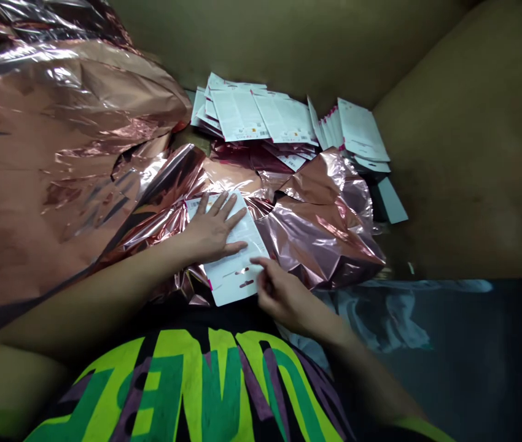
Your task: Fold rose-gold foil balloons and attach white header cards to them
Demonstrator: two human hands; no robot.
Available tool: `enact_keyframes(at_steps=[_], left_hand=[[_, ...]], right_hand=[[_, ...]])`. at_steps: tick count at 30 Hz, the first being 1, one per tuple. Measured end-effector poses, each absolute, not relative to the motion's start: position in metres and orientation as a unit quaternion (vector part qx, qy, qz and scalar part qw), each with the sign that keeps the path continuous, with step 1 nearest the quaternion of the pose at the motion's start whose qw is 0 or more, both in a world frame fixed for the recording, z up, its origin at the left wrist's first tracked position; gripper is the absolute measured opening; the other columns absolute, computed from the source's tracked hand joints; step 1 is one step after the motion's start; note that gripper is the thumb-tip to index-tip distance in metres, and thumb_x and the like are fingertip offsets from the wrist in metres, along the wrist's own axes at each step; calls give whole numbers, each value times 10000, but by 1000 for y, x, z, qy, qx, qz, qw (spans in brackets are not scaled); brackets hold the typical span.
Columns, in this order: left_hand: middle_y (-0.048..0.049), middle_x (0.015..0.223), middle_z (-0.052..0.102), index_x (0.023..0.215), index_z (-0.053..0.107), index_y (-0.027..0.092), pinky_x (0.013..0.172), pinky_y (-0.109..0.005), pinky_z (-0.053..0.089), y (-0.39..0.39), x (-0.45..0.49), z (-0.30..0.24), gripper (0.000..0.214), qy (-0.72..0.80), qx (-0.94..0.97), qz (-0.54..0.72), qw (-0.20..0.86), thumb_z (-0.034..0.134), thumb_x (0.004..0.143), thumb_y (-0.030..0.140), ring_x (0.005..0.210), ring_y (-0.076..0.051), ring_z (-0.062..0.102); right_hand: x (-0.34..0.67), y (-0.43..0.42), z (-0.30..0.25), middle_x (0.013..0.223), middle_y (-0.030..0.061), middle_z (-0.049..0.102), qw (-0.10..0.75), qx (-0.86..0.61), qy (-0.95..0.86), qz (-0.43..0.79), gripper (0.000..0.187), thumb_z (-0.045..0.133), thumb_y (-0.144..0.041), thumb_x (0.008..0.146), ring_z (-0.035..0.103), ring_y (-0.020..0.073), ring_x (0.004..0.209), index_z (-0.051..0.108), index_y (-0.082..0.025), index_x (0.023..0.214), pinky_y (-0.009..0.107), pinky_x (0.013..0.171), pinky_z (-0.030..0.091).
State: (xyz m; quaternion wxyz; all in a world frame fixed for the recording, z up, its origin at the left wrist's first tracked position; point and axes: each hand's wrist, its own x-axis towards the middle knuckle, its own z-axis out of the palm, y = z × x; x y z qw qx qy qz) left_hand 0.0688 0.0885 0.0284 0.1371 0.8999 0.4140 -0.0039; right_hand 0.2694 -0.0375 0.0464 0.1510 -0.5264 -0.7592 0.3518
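Observation:
A white printed card packet (231, 279) with pink edges and hang-hole slots lies at a slant on crinkled rose-gold foil (316, 233) in front of me. My left hand (215, 230) rests flat on its upper part, fingers spread and thumb out to the side. At the packet's lower right edge is my right hand (279, 288), its index finger reaching to the edge and the other fingers curled in. Whether those curled fingers hold anything is hidden.
Behind the foil lie overlapping white packets (261, 113), with a standing row of more packets (357, 132) to their right. A large rose-gold foil sheet (49, 172) covers the left side. Brown cardboard-like walls (463, 153) rise behind and at right. Clear plastic (381, 316) hangs below the edge.

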Motion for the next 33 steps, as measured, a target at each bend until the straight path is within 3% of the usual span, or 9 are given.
enact_keyframes(at_steps=[3, 7, 17, 20, 23, 26, 29, 31, 33], left_hand=[[-156, 1606, 127, 1506, 287, 181, 1147, -581, -66, 89, 70, 28, 803, 403, 905, 0, 134, 428, 870, 649, 1479, -355, 14], [-165, 1604, 126, 1511, 277, 178, 1146, -581, -53, 90, 70, 25, 796, 400, 909, 2, 118, 396, 881, 650, 1478, -359, 33], [-177, 1601, 131, 1513, 271, 181, 1143, -590, -24, 88, 70, 28, 775, 399, 911, -7, 102, 379, 891, 632, 1476, -362, 44], [-175, 1601, 132, 1514, 264, 180, 1146, -582, -27, 88, 69, 27, 784, 394, 912, -7, 110, 382, 889, 637, 1477, -357, 47], [-166, 1603, 140, 1510, 278, 183, 1151, -574, -23, 91, 68, 25, 808, 390, 912, 7, 129, 418, 872, 659, 1476, -365, 33], [-173, 1602, 147, 1493, 322, 177, 1156, -554, 74, 91, 69, 31, 828, 392, 911, 45, 119, 522, 837, 641, 1461, -402, 68], [-182, 1476, 397, 1366, 498, 179, 1058, -505, 319, 72, 71, 49, 537, 372, 924, 61, 65, 534, 903, 449, 1312, -372, 383], [-159, 1268, 567, 1229, 584, 171, 922, -454, 443, 48, 68, 59, 430, 332, 941, 30, 58, 540, 901, 446, 1117, -321, 533], [-160, 1192, 596, 1182, 587, 147, 887, -467, 479, 23, 59, 61, 569, 299, 952, 2, 63, 657, 787, 551, 1092, -344, 549]], right_hand=[[285, -53, 55, 826, -1, 620, 205, -569, -697, 386, 309, 539, -177, 883, 601, 121, 689, 537, -205, 1190, 234, 629, 514], [270, -42, 40, 934, 57, 653, 310, -584, -712, 236, 343, 540, -175, 887, 629, 175, 838, 514, -189, 1228, 331, 783, 536], [240, -3, 13, 972, 176, 644, 128, -570, -808, 76, 437, 383, -113, 904, 597, 299, 909, 465, -70, 1332, 449, 778, 532], [239, -8, 26, 998, 170, 646, 120, -574, -801, 120, 456, 450, -95, 852, 606, 277, 911, 473, -57, 1306, 410, 787, 519], [262, -37, 47, 924, 73, 662, 136, -539, -783, 279, 413, 463, -121, 873, 622, 174, 774, 472, -139, 1285, 294, 720, 504], [302, -77, 60, 763, 21, 664, -27, -561, -738, 373, 177, 543, -120, 843, 619, 143, 634, 615, -190, 988, 233, 587, 458], [323, -97, 55, 715, 67, 668, -170, -653, -693, 255, 35, 658, -140, 786, 658, 212, 685, 643, -171, 781, 270, 583, 475], [317, -91, 47, 915, 118, 695, -88, -640, -746, 161, 152, 666, -241, 832, 664, 267, 897, 669, -172, 967, 350, 722, 529], [299, -73, 39, 1195, 148, 636, 59, -548, -829, 97, 343, 633, -310, 876, 571, 293, 1149, 609, -175, 1190, 437, 928, 497]])
